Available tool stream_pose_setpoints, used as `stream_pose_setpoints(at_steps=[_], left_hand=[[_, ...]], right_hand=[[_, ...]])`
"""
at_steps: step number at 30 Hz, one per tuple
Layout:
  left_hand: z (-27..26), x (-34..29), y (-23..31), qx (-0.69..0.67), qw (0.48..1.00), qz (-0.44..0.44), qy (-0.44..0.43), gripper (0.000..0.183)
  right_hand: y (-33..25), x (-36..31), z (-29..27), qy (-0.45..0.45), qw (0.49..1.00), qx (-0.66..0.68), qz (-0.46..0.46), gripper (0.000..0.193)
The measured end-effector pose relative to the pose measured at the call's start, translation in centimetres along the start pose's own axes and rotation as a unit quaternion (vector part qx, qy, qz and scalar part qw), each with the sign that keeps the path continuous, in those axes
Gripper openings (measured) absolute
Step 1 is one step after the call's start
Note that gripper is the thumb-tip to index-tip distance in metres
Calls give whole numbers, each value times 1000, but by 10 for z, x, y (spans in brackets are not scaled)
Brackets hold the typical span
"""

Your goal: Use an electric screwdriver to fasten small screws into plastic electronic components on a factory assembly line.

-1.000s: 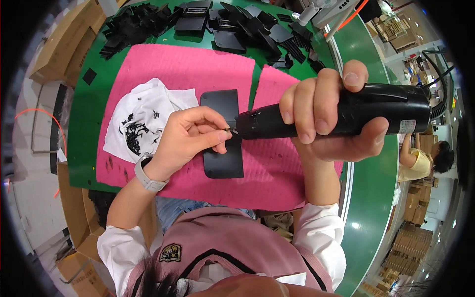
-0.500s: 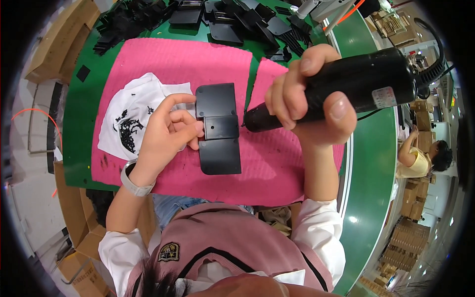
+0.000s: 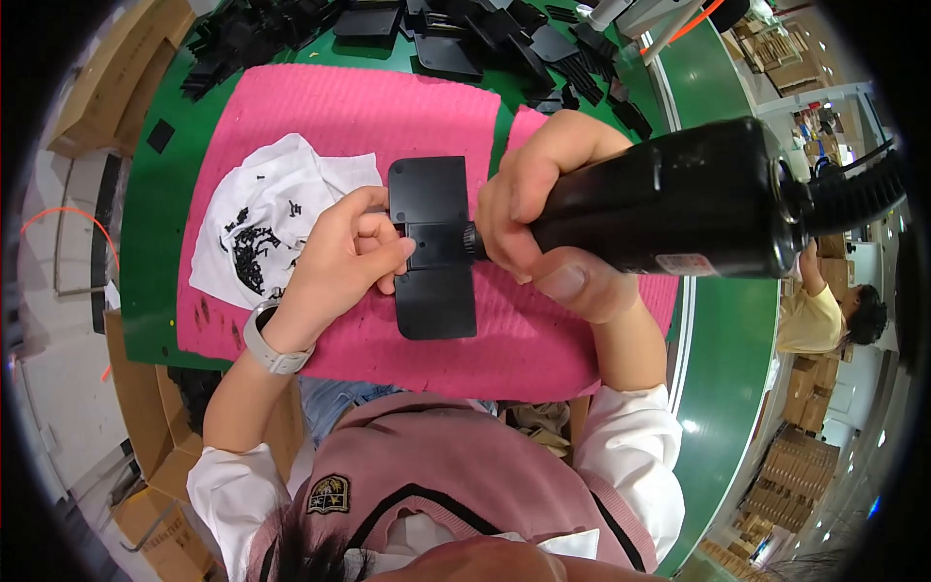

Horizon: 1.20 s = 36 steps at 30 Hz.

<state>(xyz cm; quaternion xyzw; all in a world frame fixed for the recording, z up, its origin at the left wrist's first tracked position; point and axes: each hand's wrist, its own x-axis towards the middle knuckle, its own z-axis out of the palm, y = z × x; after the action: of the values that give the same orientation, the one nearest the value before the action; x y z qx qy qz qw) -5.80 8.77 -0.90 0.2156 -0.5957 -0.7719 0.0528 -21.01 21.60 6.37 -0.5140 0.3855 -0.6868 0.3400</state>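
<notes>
A black plastic part [image 3: 435,306], two flat plates joined by a narrower middle piece, lies on the pink mat [image 3: 524,354]. My left hand [image 3: 344,247] has closed fingers pinching the left edge of its middle piece. Wrapped in my right hand [image 3: 558,218] is a black electric screwdriver [image 3: 669,199] with a cord. Its nose reaches the right edge of the middle piece; the bit's tip cannot be made out. Left of the part, small black screws [image 3: 254,254] lie heaped on a white cloth [image 3: 308,173].
Piles of black plastic parts [image 3: 451,56] cover the far side of the green table [image 3: 155,223]. One small black piece [image 3: 161,136] lies at the left. Cardboard boxes [image 3: 121,82] stand beyond the left edge. Another person [image 3: 810,315] works in the background at right.
The screwdriver has come closer to the part and tilted, its nose now over the part's right edge. My left hand keeps its grip; the view has shifted slightly.
</notes>
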Motion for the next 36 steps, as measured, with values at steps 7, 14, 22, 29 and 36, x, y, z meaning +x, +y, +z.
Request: stream_pose_setpoints(at_steps=[7,14,22,29,36], left_hand=[[0,-2,-1,13,1000,9,6,31],[-4,-4,-7,-1,1000,30,1,34],[0,-13,-11,-4,976,169,138,29],[-7,-18,-7,-41,983,178,21,21],[-4,-22,-2,-89,988,118,-37,11]], right_hand=[[-5,2,-5,58,997,-2,54,21],[10,0,8,42,998,-41,-7,37],[-12,10,-19,-67,990,111,-57,41],[-5,16,-4,-51,973,195,-113,46],[5,15,-4,-88,971,201,-96,47]])
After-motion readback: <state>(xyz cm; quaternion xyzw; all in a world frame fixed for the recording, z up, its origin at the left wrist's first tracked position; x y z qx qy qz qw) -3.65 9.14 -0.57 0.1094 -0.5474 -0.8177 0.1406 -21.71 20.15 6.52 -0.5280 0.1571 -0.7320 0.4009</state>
